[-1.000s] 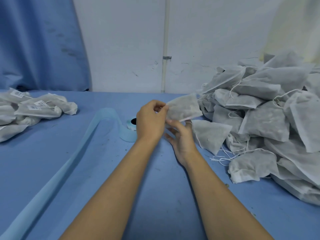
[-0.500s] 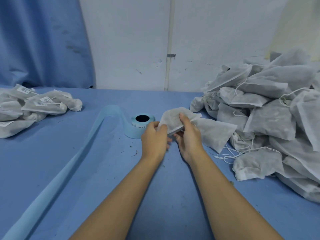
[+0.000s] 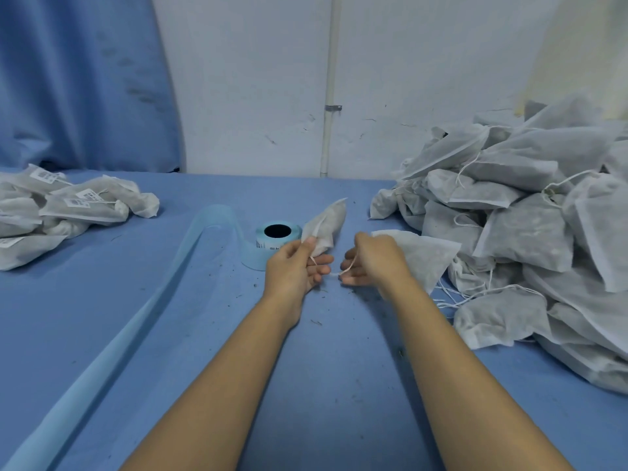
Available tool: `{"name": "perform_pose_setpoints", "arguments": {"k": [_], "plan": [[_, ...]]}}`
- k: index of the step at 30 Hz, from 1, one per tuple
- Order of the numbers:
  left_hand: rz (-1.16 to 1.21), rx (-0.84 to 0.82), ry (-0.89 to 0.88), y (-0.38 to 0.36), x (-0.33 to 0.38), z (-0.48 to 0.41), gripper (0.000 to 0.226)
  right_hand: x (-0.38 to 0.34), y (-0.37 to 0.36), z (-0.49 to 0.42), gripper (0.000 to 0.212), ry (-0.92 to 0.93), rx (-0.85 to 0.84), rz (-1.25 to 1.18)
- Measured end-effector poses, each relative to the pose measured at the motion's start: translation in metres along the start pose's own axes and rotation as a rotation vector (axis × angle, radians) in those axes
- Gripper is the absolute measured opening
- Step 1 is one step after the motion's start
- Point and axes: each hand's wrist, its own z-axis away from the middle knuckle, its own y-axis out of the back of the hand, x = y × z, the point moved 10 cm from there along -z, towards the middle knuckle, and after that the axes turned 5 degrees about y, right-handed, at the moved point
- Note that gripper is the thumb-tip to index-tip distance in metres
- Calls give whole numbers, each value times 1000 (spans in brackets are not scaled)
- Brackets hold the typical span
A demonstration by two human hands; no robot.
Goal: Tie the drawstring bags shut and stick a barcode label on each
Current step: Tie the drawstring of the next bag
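A small white drawstring bag (image 3: 327, 226) stands up from my left hand (image 3: 295, 266), which grips its gathered neck just above the blue table (image 3: 204, 334). A thin white drawstring (image 3: 334, 272) runs taut from the neck across to my right hand (image 3: 372, 260), which pinches its end. The two hands are a short gap apart. Behind my left hand sits a light blue roll of barcode labels (image 3: 277, 241), with its backing strip (image 3: 142, 321) trailing toward the front left.
A big heap of unlabelled white bags (image 3: 530, 226) with loose strings fills the right side, one bag (image 3: 421, 256) lying just behind my right hand. Labelled bags (image 3: 71, 209) are piled at the far left. A white wall and blue curtain stand behind.
The hands, close together on the bag before, have drawn apart: the right hand pulled the drawstring out to the right while the left kept the bag's neck, and the bag now stands upright.
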Motion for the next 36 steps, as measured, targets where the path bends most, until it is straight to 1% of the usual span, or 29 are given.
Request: {"name": "perform_pose_setpoints", "arguments": {"k": [1, 3, 4, 5, 6, 7, 10, 11, 12, 13, 15, 16, 17, 18, 21, 22, 24, 26, 30, 33, 36], "plan": [[0, -1, -3, 0, 0, 0, 14, -5, 6, 0, 41, 29, 12, 108], [5, 11, -13, 1, 1, 0, 15, -19, 17, 3, 58, 123, 49, 402], [5, 20, -16, 2, 2, -1, 16, -24, 20, 4, 64, 156, 64, 505], [7, 24, -12, 2, 2, -1, 17, -26, 21, 4, 66, 174, 68, 556], [15, 20, 1, 2, 1, -1, 18, -28, 20, 4, 64, 185, 66, 541], [31, 7, 19, 1, 0, -1, 18, -30, 18, 5, 59, 201, 48, 469], [79, -57, 39, -5, 0, 0, 17, -31, -2, 8, 29, 215, -105, 191], [77, -85, 30, -7, 1, 0, 19, -30, -7, 9, 21, 202, -140, 164], [71, -114, 19, -10, 2, 0, 22, -29, -8, 8, 18, 197, -134, 167], [65, -138, 10, -12, 2, 1, 27, -30, -4, 7, 18, 215, -76, 190], [56, -167, 6, -15, 2, 1, 36, -44, 20, 9, 22, 313, 163, 279], [49, -174, 7, -15, 1, 1, 40, -51, 29, 12, 22, 358, 246, 300], [41, -178, 7, -16, 1, 0, 43, -53, 32, 12, 21, 365, 245, 302], [33, -182, 8, -16, 1, 0, 44, -49, 27, 9, 20, 328, 160, 279], [-3, -202, 10, -19, 0, 0, 48, -18, -11, 14, 16, 85, -256, 99], [-20, -212, 7, -20, 0, 0, 50, -10, -19, 16, 19, 33, -325, 27], [-46, -222, 0, -20, 0, -1, 54, -1, -25, 14, 22, 5, -336, -101], [-74, -232, -14, -22, 1, -1, 55, 3, -25, 10, 18, -1, -305, -203], [-204, -242, -59, -27, 3, 1, 57, 11, -26, 4, 5, -51, -243, -292], [-217, -244, -54, -30, 1, -1, 60, 19, -26, 0, 6, -100, -172, -395], [-210, -252, -39, -32, -1, -2, 60, 21, -26, 0, 4, -127, -156, -483]]}}
